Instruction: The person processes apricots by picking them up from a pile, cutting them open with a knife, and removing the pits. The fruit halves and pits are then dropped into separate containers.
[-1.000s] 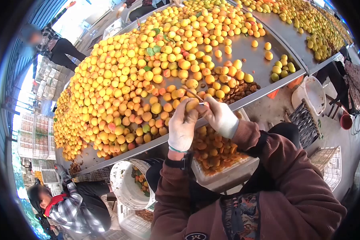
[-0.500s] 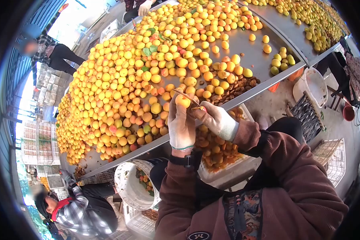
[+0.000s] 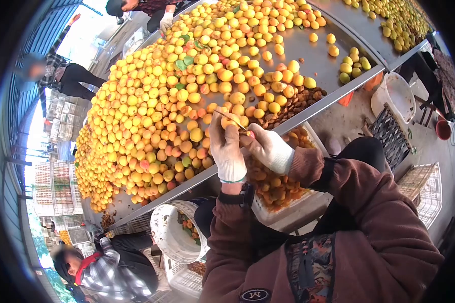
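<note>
Gloved hands meet over the edge of a steel table (image 3: 308,55) heaped with fruit: the left hand (image 3: 226,151) grips an apricot (image 3: 231,124), and the right hand (image 3: 268,147) clasps a thin knife (image 3: 222,115) laid across it. Splitting seems under way, and finishing it would call for turning the fruit against the blade. Glove fingers hide the cut itself, and the knife's handle barely shows.

No readable text; jacket badge (image 3: 255,296) illegible
</note>
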A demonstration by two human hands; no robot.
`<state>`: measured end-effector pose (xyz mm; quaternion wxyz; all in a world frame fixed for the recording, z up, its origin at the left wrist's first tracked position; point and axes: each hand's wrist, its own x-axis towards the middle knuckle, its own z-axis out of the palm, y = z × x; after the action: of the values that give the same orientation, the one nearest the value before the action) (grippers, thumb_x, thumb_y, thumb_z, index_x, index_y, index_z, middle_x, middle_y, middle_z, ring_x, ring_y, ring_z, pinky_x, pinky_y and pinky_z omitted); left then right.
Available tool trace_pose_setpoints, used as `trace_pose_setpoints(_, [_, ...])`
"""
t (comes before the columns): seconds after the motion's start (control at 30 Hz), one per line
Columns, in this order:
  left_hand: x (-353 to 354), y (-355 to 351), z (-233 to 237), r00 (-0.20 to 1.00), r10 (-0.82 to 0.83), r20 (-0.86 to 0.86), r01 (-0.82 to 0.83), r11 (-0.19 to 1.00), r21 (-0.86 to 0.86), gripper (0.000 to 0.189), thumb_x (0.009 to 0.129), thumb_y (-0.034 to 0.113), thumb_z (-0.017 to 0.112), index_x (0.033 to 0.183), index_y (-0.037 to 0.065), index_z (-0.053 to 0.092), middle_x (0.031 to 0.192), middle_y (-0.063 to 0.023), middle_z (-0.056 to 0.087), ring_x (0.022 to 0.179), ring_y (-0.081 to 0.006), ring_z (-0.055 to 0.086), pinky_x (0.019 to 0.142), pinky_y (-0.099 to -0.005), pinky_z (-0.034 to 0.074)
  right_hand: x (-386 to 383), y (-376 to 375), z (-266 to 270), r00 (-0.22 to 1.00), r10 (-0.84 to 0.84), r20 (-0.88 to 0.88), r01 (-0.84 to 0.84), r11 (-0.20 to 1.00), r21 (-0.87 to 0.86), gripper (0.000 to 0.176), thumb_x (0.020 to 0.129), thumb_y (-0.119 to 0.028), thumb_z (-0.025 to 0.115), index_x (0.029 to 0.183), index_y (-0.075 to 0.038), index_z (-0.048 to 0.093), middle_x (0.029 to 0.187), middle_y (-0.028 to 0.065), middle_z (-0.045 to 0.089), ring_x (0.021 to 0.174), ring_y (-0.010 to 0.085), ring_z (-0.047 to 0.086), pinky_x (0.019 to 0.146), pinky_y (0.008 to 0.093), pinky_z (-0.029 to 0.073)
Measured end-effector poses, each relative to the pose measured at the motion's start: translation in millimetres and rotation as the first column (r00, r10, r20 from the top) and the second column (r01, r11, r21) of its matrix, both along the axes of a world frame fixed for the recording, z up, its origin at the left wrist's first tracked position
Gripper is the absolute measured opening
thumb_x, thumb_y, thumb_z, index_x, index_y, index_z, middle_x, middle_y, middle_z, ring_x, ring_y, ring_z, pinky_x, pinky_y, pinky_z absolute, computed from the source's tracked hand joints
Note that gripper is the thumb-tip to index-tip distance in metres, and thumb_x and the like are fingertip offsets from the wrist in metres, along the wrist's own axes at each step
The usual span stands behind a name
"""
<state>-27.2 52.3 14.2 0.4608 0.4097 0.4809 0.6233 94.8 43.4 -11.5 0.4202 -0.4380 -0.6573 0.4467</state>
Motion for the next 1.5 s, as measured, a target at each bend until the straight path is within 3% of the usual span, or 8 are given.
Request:
trace_pose_setpoints(0.2, [-3.9, -0.9, -3.0, 0.898, -0.113, 0.425, 0.160, 0.984, -0.077, 0.034, 0.102, 0.031, 0.044, 0.118, 0.004, 0.057, 0.101, -0.0054, 0.065, 0.090, -0.0155, 0.062, 0.075, -0.0279, 0.051, -0.7, 6.9, -3.6, 0.964, -0.034, 0.262, 0.012, 0.996, 0.086, 0.023, 0.091, -0.020, 0.056, 0.105, -0.005, 0.045, 0.076, 0.0216, 0.063, 0.076, 0.0438, 0.063, 0.063, 0.0499, 0.050])
trace_pose_setpoints(0.4, [-18.0, 3.7, -18.7, 0.972, -0.145, -0.183, 0.140, 0.989, -0.036, 0.029, 0.102, 0.026, 0.045, 0.116, 0.003, 0.057, 0.099, -0.0062, 0.065, 0.087, -0.0163, 0.063, 0.075, -0.0271, 0.052, 6.3, 15.0, -26.7, 0.958, 0.004, 0.286, -0.014, 0.999, 0.033, 0.027, 0.092, -0.025, 0.057, 0.109, -0.005, 0.049, 0.078, 0.0217, 0.063, 0.077, 0.0434, 0.063, 0.064, 0.0470, 0.050])
trace_pose_setpoints(0.5, [-18.7, 6.2, -10.2, 0.847, -0.253, 0.468, 0.352, 0.926, -0.135, 0.023, 0.100, 0.016, 0.049, 0.117, 0.002, 0.055, 0.101, -0.0086, 0.067, 0.090, -0.0183, 0.064, 0.079, -0.0287, 0.052, 8.1, 15.9, -17.4, 0.974, 0.049, 0.219, -0.053, 0.998, 0.014, 0.027, 0.093, -0.027, 0.058, 0.106, -0.005, 0.051, 0.079, 0.0226, 0.064, 0.078, 0.0436, 0.063, 0.065, 0.0468, 0.050])
trace_pose_setpoints(0.6, [-3.0, -8.3, -3.2, 0.640, -0.033, -0.767, 0.102, 0.994, 0.042, 0.021, 0.097, 0.013, 0.056, 0.115, 0.002, 0.053, 0.100, -0.0079, 0.066, 0.089, -0.0199, 0.065, 0.081, -0.0316, 0.052, 12.4, 15.3, -6.1, 0.968, 0.071, 0.240, -0.081, 0.996, 0.034, 0.029, 0.094, -0.030, 0.057, 0.104, -0.004, 0.051, 0.080, 0.0238, 0.064, 0.080, 0.0436, 0.064, 0.067, 0.0474, 0.050])
trace_pose_setpoints(0.67, [-5.7, -8.5, 2.1, 0.570, -0.069, -0.819, 0.074, 0.997, -0.033, 0.024, 0.096, 0.018, 0.058, 0.114, 0.003, 0.054, 0.103, -0.0065, 0.064, 0.087, -0.0193, 0.064, 0.081, -0.0311, 0.051, 13.4, 16.3, -5.3, 0.984, 0.091, 0.151, -0.086, 0.995, -0.041, 0.032, 0.095, -0.034, 0.057, 0.104, -0.003, 0.054, 0.082, 0.0232, 0.065, 0.082, 0.0422, 0.065, 0.069, 0.0441, 0.051])
trace_pose_setpoints(0.7, [-8.0, -5.3, -4.4, 0.896, -0.175, -0.407, 0.142, 0.984, -0.112, 0.028, 0.097, 0.021, 0.057, 0.118, 0.003, 0.053, 0.110, -0.0062, 0.061, 0.089, -0.0185, 0.063, 0.079, -0.0319, 0.051, 15.2, 18.3, -4.3, 0.990, 0.104, 0.097, -0.094, 0.990, -0.103, 0.034, 0.096, -0.035, 0.056, 0.104, -0.002, 0.056, 0.084, 0.0229, 0.065, 0.085, 0.0397, 0.066, 0.072, 0.0421, 0.051])
trace_pose_setpoints(1.07, [6.2, 0.5, -11.8, 0.932, -0.162, 0.323, 0.186, 0.981, -0.045, 0.040, 0.101, 0.035, 0.052, 0.124, 0.002, 0.052, 0.113, -0.0081, 0.061, 0.097, -0.0165, 0.061, 0.087, -0.0307, 0.050, 4.4, 4.0, 3.3, 0.987, 0.039, -0.155, -0.054, 0.994, -0.091, 0.046, 0.098, -0.042, 0.050, 0.128, -0.007, 0.049, 0.095, 0.0217, 0.066, 0.092, 0.0369, 0.067, 0.077, 0.0397, 0.052])
trace_pose_setpoints(1.5, [7.8, -4.2, -20.3, 0.898, -0.144, 0.416, 0.208, 0.971, -0.113, 0.045, 0.104, 0.041, 0.038, 0.124, 0.004, 0.054, 0.108, -0.0068, 0.062, 0.103, -0.0206, 0.058, 0.096, -0.0362, 0.045, 5.6, 11.0, -12.7, 0.935, -0.033, 0.353, 0.010, 0.998, 0.069, 0.053, 0.094, -0.035, 0.056, 0.127, 0.002, 0.037, 0.081, 0.0207, 0.064, 0.077, 0.0418, 0.063, 0.063, 0.0467, 0.051])
